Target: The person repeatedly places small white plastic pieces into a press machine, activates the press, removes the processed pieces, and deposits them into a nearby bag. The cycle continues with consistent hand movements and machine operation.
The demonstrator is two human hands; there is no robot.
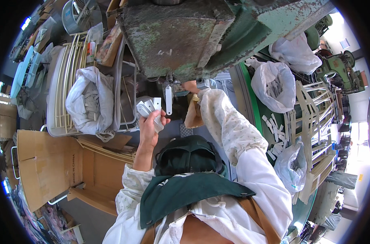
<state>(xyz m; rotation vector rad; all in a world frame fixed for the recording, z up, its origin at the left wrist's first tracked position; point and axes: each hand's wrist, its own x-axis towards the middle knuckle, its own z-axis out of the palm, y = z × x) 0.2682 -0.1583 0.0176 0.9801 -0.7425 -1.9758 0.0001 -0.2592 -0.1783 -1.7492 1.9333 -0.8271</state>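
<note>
My left hand [150,128] is closed around several flat white strips with small holes near their ends [151,106], fanned out at the top. Just right of them, a single white strip [168,101] hangs upright below the front of a worn green machine [173,36]. My right hand [189,86] reaches in under the machine's lower edge, close to that strip's upper end. Its fingers are mostly hidden, so whether it grips anything does not show. A tan, open-topped piece [194,113] sits beside my right forearm, which wears a flowered sleeve cover.
To the left, a white sack of strips [89,99] rests by a rack of long pale rods [67,81]. An open cardboard box [48,166] stands nearer. At right, another sack [273,87], loose strips [276,132] and pale slatted frames [311,118] lie on a green surface.
</note>
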